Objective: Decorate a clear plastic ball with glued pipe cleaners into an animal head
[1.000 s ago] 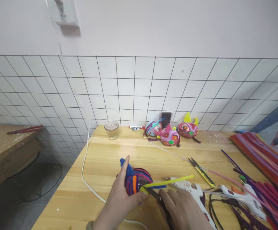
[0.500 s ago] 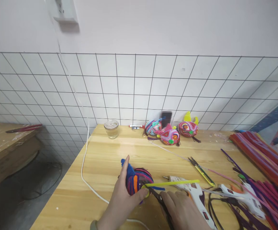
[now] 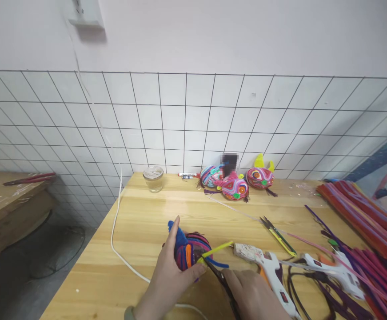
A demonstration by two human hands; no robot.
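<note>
My left hand (image 3: 173, 271) is closed around a yarn-wrapped stuffed toy (image 3: 198, 243), striped in blue, purple, orange and red, with a fuzzy blue ear (image 3: 180, 234) sticking up. Its thumb presses near the toy's front. In my right hand (image 3: 251, 291) is a slim dark tool (image 3: 225, 282); whether it is tweezers or scissors I cannot tell. The tool's tip meets a yellow fuzzy strip (image 3: 218, 250) at the toy's front, close to my left thumb. A blue strip (image 3: 219, 264) pokes out beside it.
A white glue gun (image 3: 273, 266) lies right of the toy, with a second glue gun (image 3: 333, 271) and black cord beyond. Yellow thread snips (image 3: 280, 238), several finished toys (image 3: 235, 189), a glass (image 3: 153, 182) and bundled fuzzy strips (image 3: 353, 209) are on the table. A white cable (image 3: 120, 249) crosses at left.
The yellow strip's visible free end, long and nearly level before, is now much shorter and angles up to the right. Both hands keep nearly the same place; the view shifts slightly.
</note>
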